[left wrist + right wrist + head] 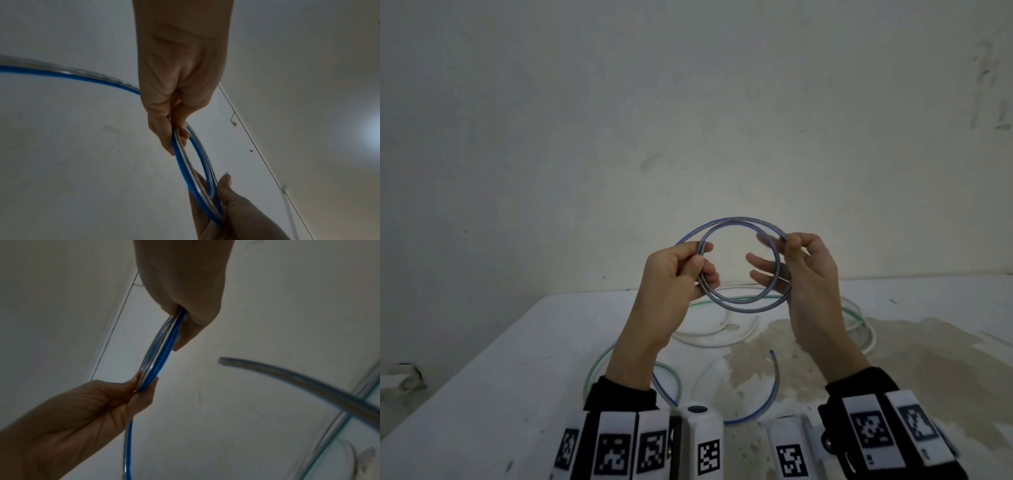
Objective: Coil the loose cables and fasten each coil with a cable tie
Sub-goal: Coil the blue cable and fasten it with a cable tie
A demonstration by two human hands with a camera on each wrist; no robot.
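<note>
A clear cable with a blue stripe [736, 221] is wound into a two-turn coil held in the air above the white table [517, 359]. My left hand [700, 260] grips the coil's left side, fingers curled round both turns. On the right side my right hand [787, 241] pinches the turns between thumb and forefinger, with the other fingers stretched through the loop. The wrist views show the blue cable [183, 164] [162, 356] edge-on between the two hands. Its loose tail [777, 377] curves down over the table in front of me.
A clear cable with a green stripe [599, 370] and a white cable [709, 339] lie loose on the table under the hands. A damp-looking stain [808, 342] spreads over the table's right part. A plain wall stands close behind.
</note>
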